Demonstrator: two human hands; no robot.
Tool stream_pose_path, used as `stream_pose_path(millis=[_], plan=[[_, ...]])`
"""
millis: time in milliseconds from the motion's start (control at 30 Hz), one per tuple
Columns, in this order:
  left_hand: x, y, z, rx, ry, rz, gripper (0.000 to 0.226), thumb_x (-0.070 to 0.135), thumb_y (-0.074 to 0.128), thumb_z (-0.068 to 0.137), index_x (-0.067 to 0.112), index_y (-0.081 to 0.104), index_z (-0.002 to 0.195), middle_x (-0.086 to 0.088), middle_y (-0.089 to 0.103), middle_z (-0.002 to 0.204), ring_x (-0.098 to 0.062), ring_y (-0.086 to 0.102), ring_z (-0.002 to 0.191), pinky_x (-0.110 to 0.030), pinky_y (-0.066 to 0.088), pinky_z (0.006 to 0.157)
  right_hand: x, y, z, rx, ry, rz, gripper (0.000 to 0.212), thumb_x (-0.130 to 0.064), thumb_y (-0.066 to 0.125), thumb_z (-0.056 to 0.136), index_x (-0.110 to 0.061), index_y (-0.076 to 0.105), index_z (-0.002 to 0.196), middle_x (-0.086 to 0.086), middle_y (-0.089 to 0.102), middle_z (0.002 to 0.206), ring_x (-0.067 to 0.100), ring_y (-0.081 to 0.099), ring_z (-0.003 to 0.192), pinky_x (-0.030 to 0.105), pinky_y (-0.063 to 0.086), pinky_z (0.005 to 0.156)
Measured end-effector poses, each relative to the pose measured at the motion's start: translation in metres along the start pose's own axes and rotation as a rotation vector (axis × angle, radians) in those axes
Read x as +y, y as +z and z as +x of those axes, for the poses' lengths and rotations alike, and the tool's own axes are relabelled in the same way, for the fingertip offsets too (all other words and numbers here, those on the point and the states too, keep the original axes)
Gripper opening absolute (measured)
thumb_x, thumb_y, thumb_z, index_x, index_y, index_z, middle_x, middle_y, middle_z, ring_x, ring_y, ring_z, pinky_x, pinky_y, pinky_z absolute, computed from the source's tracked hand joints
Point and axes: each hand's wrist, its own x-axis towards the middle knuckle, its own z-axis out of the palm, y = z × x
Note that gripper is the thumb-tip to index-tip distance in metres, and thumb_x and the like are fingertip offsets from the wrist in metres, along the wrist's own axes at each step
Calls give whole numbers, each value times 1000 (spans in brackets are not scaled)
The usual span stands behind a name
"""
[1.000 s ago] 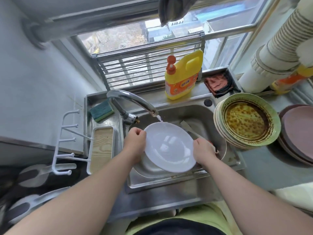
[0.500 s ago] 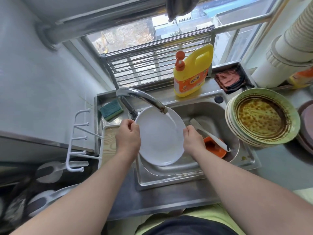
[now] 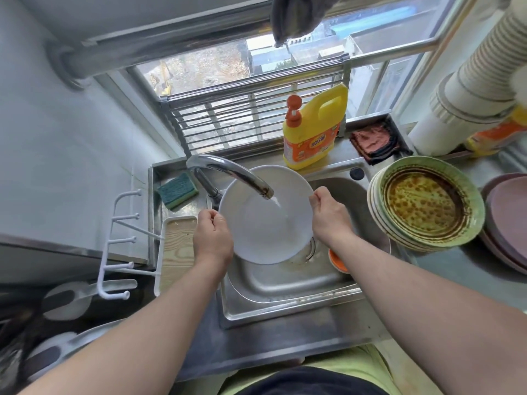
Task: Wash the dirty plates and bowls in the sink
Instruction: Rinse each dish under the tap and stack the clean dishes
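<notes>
A white plate [image 3: 265,220] is held tilted over the steel sink [image 3: 285,292], its face toward me. My left hand [image 3: 212,238] grips its left rim and my right hand [image 3: 328,213] pinches its right rim. Water runs from the curved tap [image 3: 231,172] onto the middle of the plate. A stack of dirty green plates [image 3: 425,203], the top one stained brown, sits on the counter right of the sink. An orange bowl [image 3: 336,259] lies in the sink, partly hidden under my right forearm.
A yellow detergent bottle [image 3: 313,129] stands behind the sink, with a green sponge [image 3: 178,191] at the back left. A white rack with a wooden tray [image 3: 176,252] is left of the sink. Purple plates [image 3: 507,218] lie at the far right.
Both hands have lifted the white plate and tipped it further under the tap; the water now lands on its middle rather than its upper edge.
</notes>
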Motion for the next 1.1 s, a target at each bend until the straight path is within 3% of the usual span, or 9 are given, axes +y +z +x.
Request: stream_pose_path(millis=[167, 367, 567, 667, 733, 800, 933, 1100], plan=[[-4, 4, 2, 7, -26, -45, 19, 25, 39, 108, 17, 49, 94, -5, 57, 84, -30, 48, 81, -39, 33, 71, -6, -8, 1, -3, -38, -28, 33, -48, 29, 113, -21, 47, 106, 8, 66, 94, 38, 61, 90, 53, 52, 82], [-15, 23, 5, 20, -50, -82, 28, 37, 36, 113, 16, 52, 102, 5, 56, 85, -25, 52, 82, -36, 35, 75, 1, -9, 8, -8, -67, -60, 34, -49, 30, 112, -20, 47, 107, 12, 67, 95, 40, 60, 90, 53, 52, 81], [-19, 47, 13, 41, -59, -116, 27, 36, 41, 112, 14, 54, 104, 4, 59, 85, -32, 59, 88, -41, 45, 77, 12, -12, 23, 20, -90, -91, 31, -46, 32, 113, -20, 48, 103, 3, 60, 84, 34, 57, 82, 45, 45, 70], [-12, 55, 13, 45, -70, -135, 28, 40, 40, 112, 17, 51, 101, 5, 59, 84, -15, 55, 77, -35, 36, 66, 17, -16, 30, 51, -112, -90, 29, -45, 33, 113, -22, 47, 101, -2, 57, 79, 33, 56, 80, 42, 39, 66], [-9, 59, 15, 52, -53, -160, 29, 43, 40, 112, 19, 51, 98, 5, 60, 85, -6, 54, 75, -29, 37, 62, 21, -19, 33, 70, -136, -68, 28, -44, 36, 112, -22, 47, 99, 1, 59, 80, 34, 58, 81, 45, 43, 67], [-10, 64, 19, 56, -27, -181, 27, 45, 41, 111, 26, 50, 94, 4, 62, 87, -7, 56, 77, -28, 39, 64, 23, -23, 34, 89, -159, -45, 27, -43, 38, 112, -21, 49, 99, 2, 60, 81, 35, 58, 82, 48, 47, 70], [-12, 78, 20, 46, -13, -247, 30, 52, 38, 107, 29, 49, 89, 2, 60, 87, -16, 57, 79, -34, 43, 67, 25, -34, 32, 121, -197, -42, 26, -40, 40, 111, -19, 51, 101, -8, 53, 78, 32, 53, 80, 41, 37, 67], [-3, 94, 7, 20, -84, -319, 27, 40, 39, 112, 23, 50, 94, 4, 59, 86, -13, 54, 77, -33, 39, 66, 25, -50, 26, 228, -290, -83, 27, -39, 43, 110, -16, 55, 105, 8, 60, 86, 33, 51, 78, 41, 36, 64]])
